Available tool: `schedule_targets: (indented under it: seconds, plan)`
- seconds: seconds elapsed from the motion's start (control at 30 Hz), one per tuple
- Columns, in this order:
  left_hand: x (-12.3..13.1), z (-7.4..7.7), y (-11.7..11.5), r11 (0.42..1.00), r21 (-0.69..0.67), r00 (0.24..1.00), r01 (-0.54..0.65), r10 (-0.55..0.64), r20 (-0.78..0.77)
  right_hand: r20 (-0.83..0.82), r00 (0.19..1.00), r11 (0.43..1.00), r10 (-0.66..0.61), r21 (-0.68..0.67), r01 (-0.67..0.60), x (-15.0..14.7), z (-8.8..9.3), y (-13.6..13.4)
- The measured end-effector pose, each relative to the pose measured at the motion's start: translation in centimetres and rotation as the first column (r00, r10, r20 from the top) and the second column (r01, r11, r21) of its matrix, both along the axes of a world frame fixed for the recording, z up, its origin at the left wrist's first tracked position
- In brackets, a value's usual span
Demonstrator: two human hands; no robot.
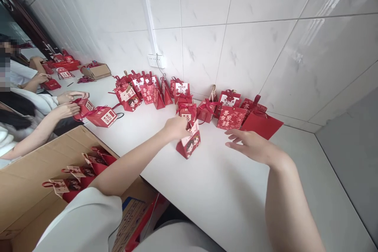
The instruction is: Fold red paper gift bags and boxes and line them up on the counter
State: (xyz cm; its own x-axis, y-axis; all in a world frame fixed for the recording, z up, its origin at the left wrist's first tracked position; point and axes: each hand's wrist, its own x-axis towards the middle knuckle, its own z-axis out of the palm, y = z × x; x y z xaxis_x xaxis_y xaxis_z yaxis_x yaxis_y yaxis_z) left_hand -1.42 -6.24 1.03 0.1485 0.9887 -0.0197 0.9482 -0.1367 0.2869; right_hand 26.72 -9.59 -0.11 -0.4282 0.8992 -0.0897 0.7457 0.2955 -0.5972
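Note:
My left hand [178,128] is closed around the top of a small red gift box [189,146] with cartoon figures printed on its side. That box tapers upward and sits at or just above the white table [224,197]; I cannot tell whether its base touches. My right hand [251,145] hovers with its fingers apart and nothing in them. Just beyond its fingertips stands a red box with white characters [232,117], and beside that a plain red gift bag [262,124]. A ribbon-tied red box [206,110] stands behind, between my hands.
Several red gift boxes [147,92] line the tiled wall [203,51]. At lower left, a large cardboard carton [97,141] holds several more. On the left, a co-worker's hands [69,104] handle a red box [102,117]; another person sits farther back near a small carton [99,71].

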Motion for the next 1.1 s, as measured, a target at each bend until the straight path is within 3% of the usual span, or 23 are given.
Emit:
schedule_targets:
  seconds: [0.07,0.2,0.27,0.33,0.47,0.57,0.67,0.8,0.87,0.93,1.0,1.03,1.1]
  plan:
    - [-1.2,0.5,0.1,0.997,-0.043,0.998,0.059,-0.059,0.01,-0.013,1.0,1.0,-0.011,-0.011,0.011,1.0,0.4,-0.1]
    - [-3.4,2.3,0.4,0.972,-0.094,0.948,0.214,-0.183,0.259,-0.023,0.999,0.999,-0.029,-0.023,0.028,2.2,0.5,-0.1]
    - [-3.7,2.7,-0.5,0.99,0.022,0.945,0.138,-0.138,0.295,-0.035,0.999,0.999,-0.02,-0.029,0.019,2.5,0.4,-0.1]
    - [-3.4,2.6,-2.2,0.991,0.13,0.975,-0.034,0.004,0.222,-0.046,0.999,0.999,-0.003,-0.036,0.001,2.5,0.4,-0.1]
    - [-1.2,0.6,-5.2,0.953,0.118,0.96,-0.277,0.271,0.066,-0.047,0.998,0.999,0.029,-0.041,-0.031,2.4,0.8,-0.5]
    - [0.7,-1.2,-5.2,0.952,0.077,0.954,-0.296,0.292,0.064,-0.03,0.999,0.999,0.023,-0.044,-0.025,2.1,0.9,-0.4]
    - [1.2,-2.0,-3.8,0.958,0.017,0.953,-0.287,0.284,0.105,-0.023,0.999,0.998,0.046,-0.032,-0.047,1.5,0.6,-0.1]
    - [-1.8,-0.6,-3.7,0.989,0.016,0.961,-0.147,0.139,0.239,0.013,0.994,0.993,0.113,-0.031,-0.113,0.2,0.2,0.0]
    - [-5.1,1.0,-4.6,0.984,0.088,0.905,-0.156,0.106,0.412,0.034,0.988,0.988,0.154,-0.028,-0.153,-0.7,0.1,-0.2]
    - [-9.4,3.0,-5.9,0.922,0.239,0.823,-0.305,0.129,0.553,0.034,0.975,0.976,0.218,-0.029,-0.217,-1.9,-0.2,-0.4]
    - [-14.6,5.2,-7.1,0.794,0.39,0.763,-0.466,0.138,0.631,0.008,0.952,0.95,0.307,-0.056,-0.306,-3.9,-1.1,-0.6]
    - [-17.4,6.3,-7.8,0.712,0.462,0.748,-0.529,0.134,0.65,-0.023,0.935,0.931,0.355,-0.081,-0.355,-5.1,-1.9,-0.7]
    - [-23.1,8.0,-9.2,0.412,0.606,0.697,-0.68,0.107,0.709,-0.158,0.864,0.857,0.478,-0.132,-0.498,-7.8,-4.5,-0.7]
